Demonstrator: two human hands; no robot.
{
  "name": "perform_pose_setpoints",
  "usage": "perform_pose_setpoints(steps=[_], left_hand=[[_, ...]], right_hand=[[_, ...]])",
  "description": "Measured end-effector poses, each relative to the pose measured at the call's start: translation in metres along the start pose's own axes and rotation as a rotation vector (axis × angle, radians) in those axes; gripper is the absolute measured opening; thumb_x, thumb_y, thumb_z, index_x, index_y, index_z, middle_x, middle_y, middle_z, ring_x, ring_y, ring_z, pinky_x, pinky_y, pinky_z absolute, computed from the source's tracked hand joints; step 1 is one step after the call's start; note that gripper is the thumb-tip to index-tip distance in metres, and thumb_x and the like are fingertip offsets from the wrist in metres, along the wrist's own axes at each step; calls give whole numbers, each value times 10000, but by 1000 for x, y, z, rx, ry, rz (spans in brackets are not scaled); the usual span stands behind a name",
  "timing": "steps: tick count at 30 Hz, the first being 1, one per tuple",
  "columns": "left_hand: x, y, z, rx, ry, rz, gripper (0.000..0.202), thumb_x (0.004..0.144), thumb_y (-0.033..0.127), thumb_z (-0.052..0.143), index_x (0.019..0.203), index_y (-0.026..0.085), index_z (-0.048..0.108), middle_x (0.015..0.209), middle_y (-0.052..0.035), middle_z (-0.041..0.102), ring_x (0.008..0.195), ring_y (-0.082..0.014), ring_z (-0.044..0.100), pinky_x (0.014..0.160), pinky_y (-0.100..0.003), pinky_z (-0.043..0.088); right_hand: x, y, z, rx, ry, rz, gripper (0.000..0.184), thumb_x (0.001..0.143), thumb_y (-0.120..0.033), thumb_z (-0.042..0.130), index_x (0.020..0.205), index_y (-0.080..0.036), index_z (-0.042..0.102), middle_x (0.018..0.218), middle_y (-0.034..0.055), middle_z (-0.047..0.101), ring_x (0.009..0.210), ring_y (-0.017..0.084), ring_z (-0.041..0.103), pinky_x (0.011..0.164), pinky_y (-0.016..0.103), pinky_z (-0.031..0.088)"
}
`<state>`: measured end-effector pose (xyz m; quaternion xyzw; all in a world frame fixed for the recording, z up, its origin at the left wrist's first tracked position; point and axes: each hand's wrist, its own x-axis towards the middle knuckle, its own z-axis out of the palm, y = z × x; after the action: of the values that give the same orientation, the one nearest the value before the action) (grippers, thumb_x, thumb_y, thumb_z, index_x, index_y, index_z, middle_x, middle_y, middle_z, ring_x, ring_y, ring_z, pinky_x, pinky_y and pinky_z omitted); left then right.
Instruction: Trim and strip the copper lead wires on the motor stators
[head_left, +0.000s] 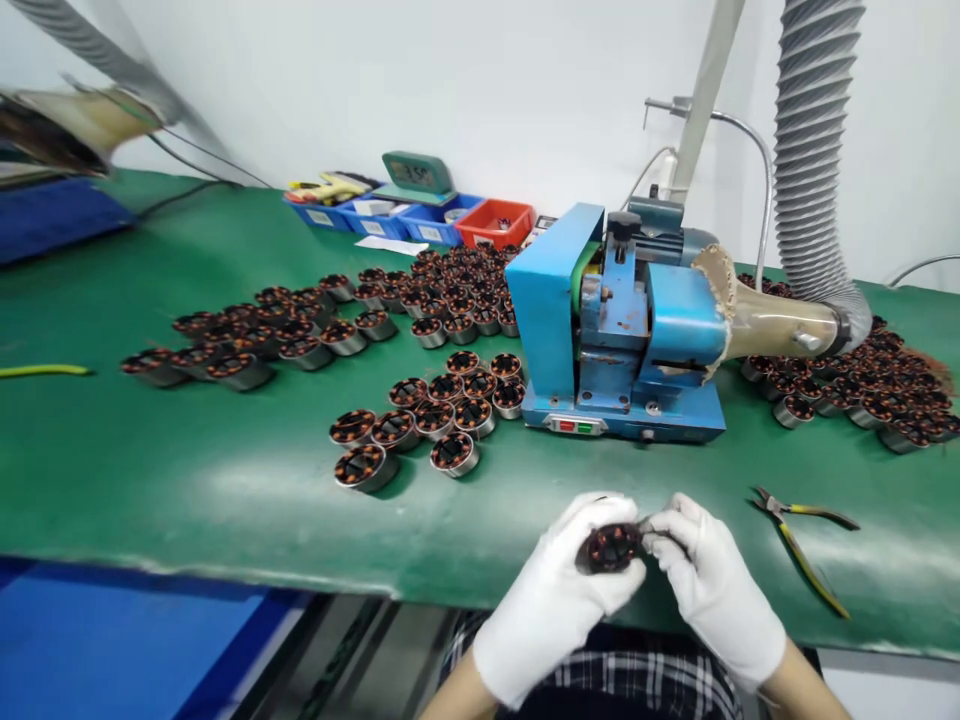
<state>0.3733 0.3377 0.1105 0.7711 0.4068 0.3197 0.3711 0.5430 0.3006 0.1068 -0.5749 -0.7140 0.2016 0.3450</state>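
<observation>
My left hand (574, 575), in a white glove, is wrapped round a motor stator (615, 547) with dark slots and copper windings, tilted so its wound face shows. At the stator's right edge, my right hand (701, 570), gloved too, has its fingers pinched together. Something thin and dark shows at those fingertips, too small to make out. Both hands are above the front edge of the green table (247, 500). Right of them lie diagonal cutters (799, 540) with yellow-green handles, jaws apart. Loose stators (454, 455) stand beyond my left hand.
A blue belt machine (622, 330) with red and green buttons stands ahead, joined to a grey suction hose (817, 150). More stators (847, 385) crowd its right side. Blue bins (375, 218), a red bin (495, 222) and a scale (416, 172) line the back.
</observation>
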Motion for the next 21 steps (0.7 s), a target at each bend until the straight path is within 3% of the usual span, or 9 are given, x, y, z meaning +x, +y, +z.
perform_pose_setpoints(steps=[3,6,8,10,13,15,18,21], left_hand=[[-7,10,-8,-169,46,107,115,756,194,643,850,251,609,1091,-25,589,891,-158,646,778,-278,567],[-11,13,-18,-97,59,190,434,710,179,710,1093,293,541,1183,-50,537,1070,-211,568,896,-338,519],[-10,16,-24,-77,-35,195,534,689,133,716,1143,306,494,1158,-43,542,1050,-206,571,901,-339,512],[-9,22,-28,-164,-154,173,413,724,70,645,1044,303,531,1033,-7,577,908,-157,615,824,-287,541],[-10,30,-29,-200,-192,149,272,757,58,574,916,278,563,955,-4,568,836,-145,620,777,-272,554],[-13,30,-27,-140,-126,168,308,785,92,567,1020,291,545,1034,-32,545,927,-170,604,834,-306,540],[-15,23,-22,21,2,192,552,773,100,599,1247,310,408,1221,-83,454,1118,-222,520,951,-378,475],[-14,20,-19,-37,-28,172,566,754,95,621,1234,323,426,1195,-61,492,1034,-192,575,882,-333,518]], right_hand=[[4,-14,-13,171,-101,128,192,852,-173,444,715,-206,575,671,5,515,643,156,508,610,262,436],[7,-22,-20,360,-156,255,204,852,-224,453,667,-199,536,651,-9,500,631,149,505,601,253,420],[6,-26,-22,417,-168,315,213,848,-242,455,651,-197,521,638,-15,485,597,142,495,566,248,405],[4,-29,-21,376,-156,317,217,843,-232,462,638,-197,525,619,-16,478,587,145,490,560,252,393],[0,-33,-22,226,-55,246,191,841,-191,460,698,-203,585,666,4,522,655,165,509,630,277,399],[-2,-36,-24,167,0,214,181,841,-176,457,741,-212,603,703,11,537,687,171,514,659,284,400],[-4,-39,-28,222,-38,233,207,852,-192,456,680,-214,569,653,-3,518,630,156,508,609,260,405],[-7,-38,-25,289,6,249,148,848,-208,473,780,-216,604,711,10,576,650,159,549,615,248,437]])
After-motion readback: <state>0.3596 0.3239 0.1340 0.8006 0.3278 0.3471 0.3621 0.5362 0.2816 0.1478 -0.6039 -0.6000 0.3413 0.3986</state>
